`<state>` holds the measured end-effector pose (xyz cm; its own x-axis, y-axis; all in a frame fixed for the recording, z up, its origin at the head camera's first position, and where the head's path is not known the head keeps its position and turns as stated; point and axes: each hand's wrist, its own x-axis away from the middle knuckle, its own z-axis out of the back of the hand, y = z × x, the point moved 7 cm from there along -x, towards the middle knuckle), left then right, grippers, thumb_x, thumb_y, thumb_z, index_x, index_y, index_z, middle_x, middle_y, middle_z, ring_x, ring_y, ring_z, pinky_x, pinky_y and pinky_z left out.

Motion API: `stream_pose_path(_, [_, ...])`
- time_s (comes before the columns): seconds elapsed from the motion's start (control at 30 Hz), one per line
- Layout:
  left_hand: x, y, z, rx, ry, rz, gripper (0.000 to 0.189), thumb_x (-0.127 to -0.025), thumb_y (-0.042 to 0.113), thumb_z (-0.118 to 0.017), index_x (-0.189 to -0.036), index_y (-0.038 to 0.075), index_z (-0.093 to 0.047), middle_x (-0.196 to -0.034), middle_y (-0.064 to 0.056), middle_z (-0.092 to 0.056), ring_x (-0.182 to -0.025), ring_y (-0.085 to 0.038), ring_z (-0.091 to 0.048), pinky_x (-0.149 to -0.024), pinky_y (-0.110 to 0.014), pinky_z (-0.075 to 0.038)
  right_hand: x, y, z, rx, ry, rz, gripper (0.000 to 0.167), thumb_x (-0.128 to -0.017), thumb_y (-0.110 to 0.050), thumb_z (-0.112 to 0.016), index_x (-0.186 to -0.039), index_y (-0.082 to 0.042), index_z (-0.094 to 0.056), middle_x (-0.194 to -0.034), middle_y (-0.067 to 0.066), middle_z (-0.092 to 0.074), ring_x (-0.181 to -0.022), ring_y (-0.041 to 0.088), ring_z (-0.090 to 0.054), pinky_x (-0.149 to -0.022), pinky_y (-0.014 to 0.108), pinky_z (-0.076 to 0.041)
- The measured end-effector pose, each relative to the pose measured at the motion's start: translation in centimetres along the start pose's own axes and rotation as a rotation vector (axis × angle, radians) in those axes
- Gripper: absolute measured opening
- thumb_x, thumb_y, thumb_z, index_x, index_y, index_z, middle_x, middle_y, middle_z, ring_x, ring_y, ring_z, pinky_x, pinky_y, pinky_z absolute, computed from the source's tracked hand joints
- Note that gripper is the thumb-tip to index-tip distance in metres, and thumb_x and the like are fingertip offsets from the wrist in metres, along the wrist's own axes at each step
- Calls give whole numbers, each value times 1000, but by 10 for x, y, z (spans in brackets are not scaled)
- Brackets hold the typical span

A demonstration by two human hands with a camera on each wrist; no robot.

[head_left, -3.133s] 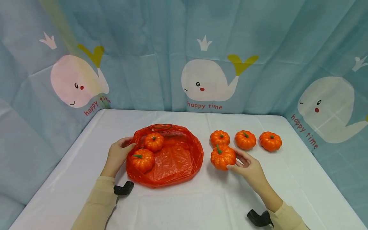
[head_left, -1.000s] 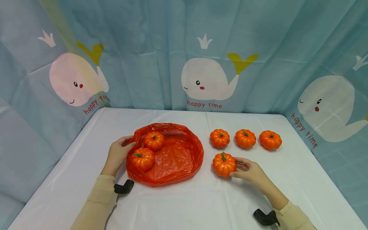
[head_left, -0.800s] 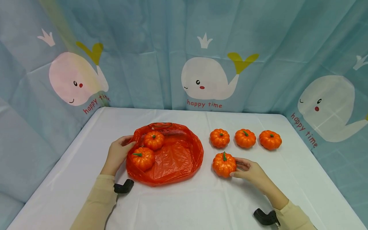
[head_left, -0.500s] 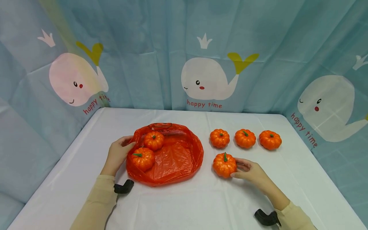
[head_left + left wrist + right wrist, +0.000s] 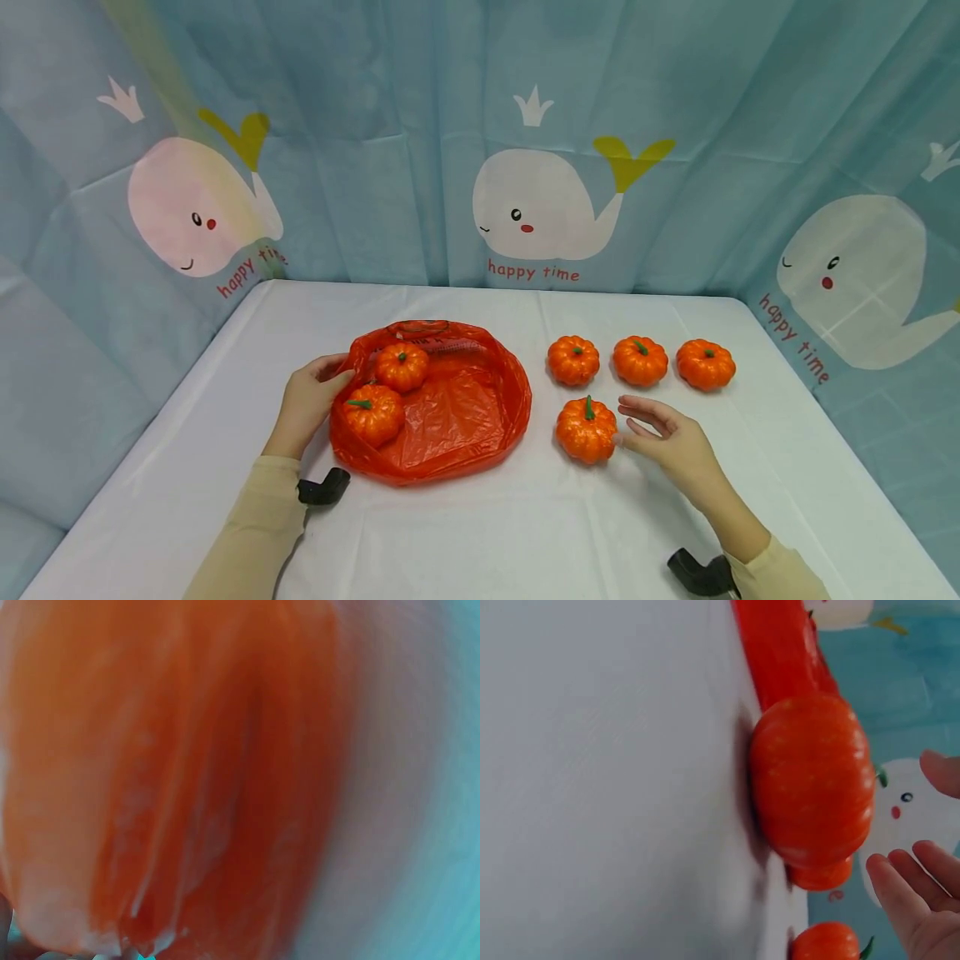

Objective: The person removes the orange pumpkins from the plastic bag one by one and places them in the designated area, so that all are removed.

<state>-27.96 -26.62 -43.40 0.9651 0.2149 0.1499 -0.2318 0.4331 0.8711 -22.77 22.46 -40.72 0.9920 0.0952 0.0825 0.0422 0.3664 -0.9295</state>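
Note:
My left hand (image 5: 306, 404) grips the left rim of an open red plastic bag (image 5: 457, 417). Inside the bag, on its left side, sit two small orange pumpkins, one farther back (image 5: 402, 367) and one nearer (image 5: 373, 415). Blurred red plastic of the bag (image 5: 210, 780) fills much of the left wrist view. Right of the bag, another pumpkin (image 5: 587, 430) with a green stem stands on the table. Beside it is my right hand (image 5: 675, 442), fingers spread and holding nothing. The right wrist view shows a gap between the fingers (image 5: 896, 889) and that pumpkin (image 5: 810, 780).
Three more pumpkins stand in a row behind: left (image 5: 573, 361), middle (image 5: 640, 362) and right (image 5: 705, 365). A white cloth covers the table (image 5: 465, 542). Blue curtains (image 5: 360, 200) printed with whales enclose its back and sides.
My right hand carried the pumpkin slightly nearer, in front of the row, and set it down. Since half a second ago it has let go and drawn back rightward. The left hand stays put.

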Motion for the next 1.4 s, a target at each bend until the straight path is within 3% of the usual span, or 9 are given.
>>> stream_pose_path(0.1, [0, 0, 0, -3, 1, 0, 51, -102, 31, -54, -146, 5, -47, -150, -20, -48, -140, -36, -41, -117, -49, -38, 3, -9, -2, -21, 20, 27, 62, -85, -17, -79, -139, 1, -53, -144, 20, -54, -112, -12, -58, -93, 12, -51])
stream_pose_path(0.27, [0, 0, 1, -3, 6, 0, 51, -102, 31, -54, -146, 6, -47, -150, -20, -48, -140, -36, -41, -116, -50, -39, 5, -22, -11, -63, 10, 97, 60, -84, -11, -79, -137, 3, -54, -130, -7, -63, -114, -8, -60, -95, 17, -52])
stream_pose_path(0.33, [0, -1, 1, -1, 6, 1, 51, -102, 31, -54, -146, 5, -47, -149, -20, -48, -140, -36, -41, -116, -50, -39, 5, -25, -15, -73, 3, 120, 59, -83, -10, -79, -136, 4, -55, -128, -10, -63, -115, -7, -60, -95, 18, -52])
stream_pose_path(0.47, [0, -1, 1, -1, 4, 0, 51, -102, 31, -54, -146, 5, -47, -150, -20, -47, -139, -36, -41, -116, -50, -39, 3, -31, -23, -85, -7, 141, 58, -83, -9, -80, -134, 3, -56, -132, 3, -62, -115, -6, -61, -94, 17, -52])
stream_pose_path(0.73, [1, 2, 2, 7, 16, -40, 50, -102, 28, -55, -144, 3, -50, -146, -22, -51, -137, -36, -45, -116, -49, -40, -3, -41, -46, -130, -71, 178, 58, -81, -6, -80, -133, 4, -56, -131, 7, -62, -118, 1, -62, -97, 22, -52])
stream_pose_path(0.9, [1, 1, 1, 4, 11, -36, 49, -102, 28, -55, -144, 3, -49, -147, -22, -50, -137, -36, -44, -115, -50, -40, -9, -45, -63, -146, -107, 144, 58, -80, -6, -81, -132, 0, -58, -137, 18, -58, -126, 20, -61, -100, 31, -52])
stream_pose_path(1.03, [1, 0, 1, 7, 9, -31, 49, -102, 27, -54, -144, 3, -49, -147, -22, -49, -138, -37, -43, -115, -51, -40, -15, -50, -75, -153, -127, 134, 55, -80, -4, -80, -131, -2, -60, -138, 18, -58, -132, 36, -55, -102, 38, -50])
stream_pose_path(1.4, [1, 1, 1, 14, 6, -28, 49, -102, 26, -54, -144, 2, -49, -148, -22, -48, -139, -37, -41, -116, -51, -38, -32, -70, -108, -158, -200, 145, 62, -80, -11, -82, -136, 0, -56, -139, 21, -57, -133, 34, -53, -107, 44, -46])
